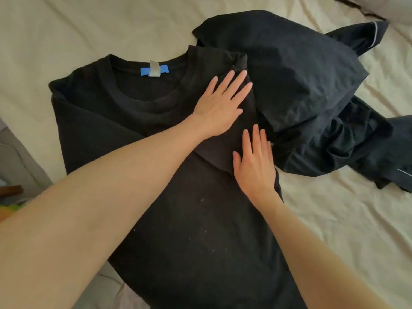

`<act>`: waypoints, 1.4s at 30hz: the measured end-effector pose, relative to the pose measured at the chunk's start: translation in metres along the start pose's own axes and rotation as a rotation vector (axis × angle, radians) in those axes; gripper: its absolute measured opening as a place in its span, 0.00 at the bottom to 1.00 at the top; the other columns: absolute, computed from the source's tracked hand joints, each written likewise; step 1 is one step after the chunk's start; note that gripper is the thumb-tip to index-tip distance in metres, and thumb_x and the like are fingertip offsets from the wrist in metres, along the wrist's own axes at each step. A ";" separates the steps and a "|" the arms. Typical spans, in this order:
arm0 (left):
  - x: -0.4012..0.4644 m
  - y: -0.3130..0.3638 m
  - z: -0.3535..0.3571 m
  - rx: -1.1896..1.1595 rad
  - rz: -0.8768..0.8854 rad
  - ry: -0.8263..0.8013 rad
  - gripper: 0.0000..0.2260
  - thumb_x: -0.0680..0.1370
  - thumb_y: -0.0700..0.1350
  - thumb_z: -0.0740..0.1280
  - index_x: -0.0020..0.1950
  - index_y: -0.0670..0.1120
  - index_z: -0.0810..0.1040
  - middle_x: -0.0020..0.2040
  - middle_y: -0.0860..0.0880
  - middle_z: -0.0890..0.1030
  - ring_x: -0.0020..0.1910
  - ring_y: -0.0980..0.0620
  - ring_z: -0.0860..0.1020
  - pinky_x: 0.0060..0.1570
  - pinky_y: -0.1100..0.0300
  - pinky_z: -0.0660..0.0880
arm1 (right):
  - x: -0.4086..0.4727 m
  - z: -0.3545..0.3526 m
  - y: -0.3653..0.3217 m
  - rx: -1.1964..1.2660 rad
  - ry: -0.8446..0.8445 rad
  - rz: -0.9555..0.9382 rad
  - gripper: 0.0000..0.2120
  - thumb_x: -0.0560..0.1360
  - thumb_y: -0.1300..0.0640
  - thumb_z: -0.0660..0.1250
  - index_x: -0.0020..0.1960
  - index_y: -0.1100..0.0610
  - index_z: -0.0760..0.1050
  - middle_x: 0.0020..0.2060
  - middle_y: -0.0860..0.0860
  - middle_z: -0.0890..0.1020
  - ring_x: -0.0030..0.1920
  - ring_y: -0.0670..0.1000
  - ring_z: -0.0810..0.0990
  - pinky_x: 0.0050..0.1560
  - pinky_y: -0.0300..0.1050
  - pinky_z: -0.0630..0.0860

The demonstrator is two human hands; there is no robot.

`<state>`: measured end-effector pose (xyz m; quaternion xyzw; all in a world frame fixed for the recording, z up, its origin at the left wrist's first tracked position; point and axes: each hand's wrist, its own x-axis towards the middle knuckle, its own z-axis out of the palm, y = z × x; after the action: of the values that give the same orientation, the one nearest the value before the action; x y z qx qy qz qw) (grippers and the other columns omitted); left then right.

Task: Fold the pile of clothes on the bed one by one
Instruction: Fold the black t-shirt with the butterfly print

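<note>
- Black T-shirt lies flat on the bed, right sleeve folded inward.
- Left hand and right hand press it, fingers straight.
- Best to smooth the crease before folding further.

One black cotton T-shirt lying flat, one blue neck label with one grey tag showing, one crumpled heap of dark navy garments sitting beside it, two bare hands, left hand and right hand, one cream bedsheet lying underneath

Matt black cloth T-shirt — creased, soft cream bedsheet beneath.
</note>
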<state>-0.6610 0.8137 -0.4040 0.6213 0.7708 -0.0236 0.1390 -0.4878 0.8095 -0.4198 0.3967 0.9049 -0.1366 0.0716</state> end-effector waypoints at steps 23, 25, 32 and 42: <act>-0.279 0.043 0.058 -0.272 -0.455 -0.104 0.26 0.81 0.50 0.55 0.77 0.52 0.49 0.78 0.46 0.48 0.74 0.48 0.41 0.70 0.49 0.43 | -0.175 0.020 -0.054 0.026 -0.294 -0.013 0.27 0.80 0.45 0.55 0.77 0.50 0.54 0.77 0.53 0.52 0.75 0.54 0.41 0.73 0.57 0.42; -0.309 0.036 0.058 -0.437 -0.643 0.023 0.25 0.80 0.46 0.58 0.77 0.49 0.56 0.78 0.45 0.52 0.75 0.47 0.45 0.71 0.50 0.47 | -0.192 0.018 -0.069 0.038 -0.283 -0.031 0.27 0.78 0.47 0.61 0.75 0.51 0.60 0.76 0.55 0.59 0.75 0.56 0.49 0.72 0.59 0.48; -0.354 -0.031 0.084 -0.841 -1.042 0.167 0.27 0.81 0.42 0.59 0.77 0.43 0.51 0.77 0.42 0.52 0.76 0.46 0.52 0.73 0.52 0.53 | -0.223 0.040 -0.098 -0.055 -0.243 -0.141 0.27 0.78 0.45 0.62 0.75 0.51 0.62 0.75 0.55 0.60 0.76 0.58 0.55 0.71 0.62 0.46; -0.364 -0.059 0.126 -1.304 -1.029 0.342 0.25 0.78 0.46 0.67 0.72 0.43 0.63 0.69 0.47 0.70 0.64 0.52 0.71 0.62 0.60 0.69 | -0.244 0.083 -0.092 -0.153 -0.117 -0.169 0.29 0.79 0.45 0.58 0.77 0.51 0.55 0.77 0.54 0.56 0.77 0.57 0.50 0.73 0.56 0.40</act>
<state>-0.6254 0.4278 -0.4447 -0.0165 0.8272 0.4596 0.3228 -0.3896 0.5543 -0.4231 0.3038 0.9371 -0.0956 0.1429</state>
